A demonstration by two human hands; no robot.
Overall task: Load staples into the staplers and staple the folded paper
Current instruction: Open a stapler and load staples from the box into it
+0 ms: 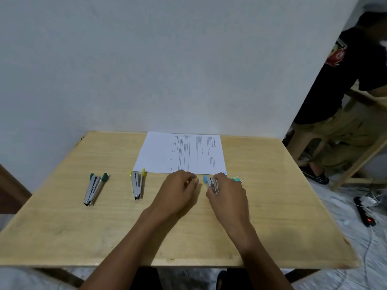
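Head view. Bench [62, 227]: green stapler [94, 188] and yellow stapler [137, 184] lie hinged open, likely awaiting staples. Paper [167, 153] lies flat at the far edge. Right hand [227, 191] grips the blue stapler [206, 180], probably for loading. Left hand [178, 189] is curled beside it, contents indiscernible.

Paper [182, 152]: printed sheet, flat.
Green stapler [95, 188]: swung open, flat, leftmost.
Yellow stapler [137, 185]: swung open, flat, at paper's near-left corner.
Blue stapler [210, 183]: partly hidden, near paper's near-right corner.
Staple box [237, 180]: green, just right of blue stapler.
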